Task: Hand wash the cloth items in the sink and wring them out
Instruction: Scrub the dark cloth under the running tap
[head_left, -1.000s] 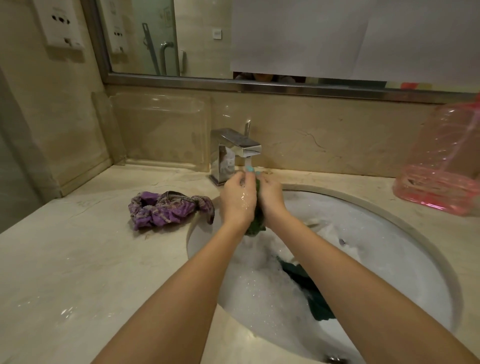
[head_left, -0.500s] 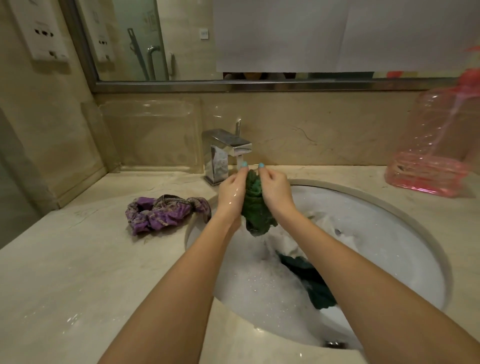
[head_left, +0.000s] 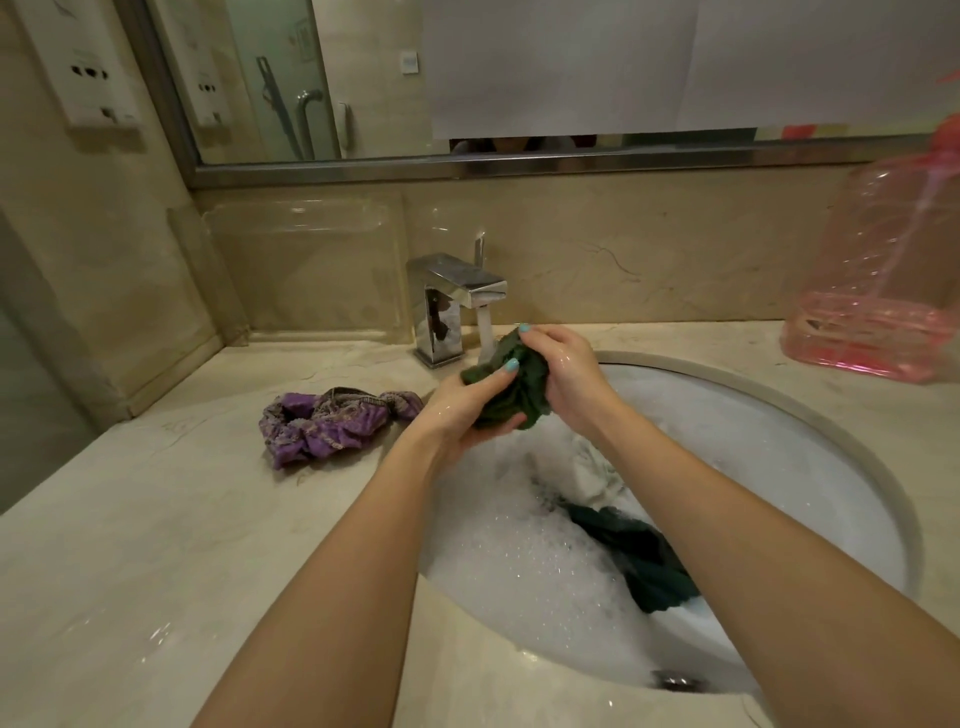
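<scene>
Countertop (head_left: 156, 571): glossy beige marble, wet
Sink (head_left: 831, 415): round, white, foamy; dark green cloth (head_left: 644, 561) soaking
Hands: left hand (head_left: 457, 410) and right hand (head_left: 566, 374) together, clutching crumpled green cloth (head_left: 519, 389) above suds
Purple garment (head_left: 322, 421): ruffled heap on marble
Faucet (head_left: 452, 296): square chrome, running

sink (head_left: 810, 467): sat in the counter (head_left: 156, 545), right of centre.
faucet (head_left: 452, 306): stood behind the sink's back-left rim.
held cloth (head_left: 519, 387): over the sink, before the faucet, between left hand (head_left: 467, 415) and right hand (head_left: 569, 374).
soaking cloth (head_left: 644, 561): lay in the sink.
bunched cloth (head_left: 332, 423): lay on the counter, left of the sink.
jug (head_left: 883, 291): stood behind-right of the sink.
</scene>
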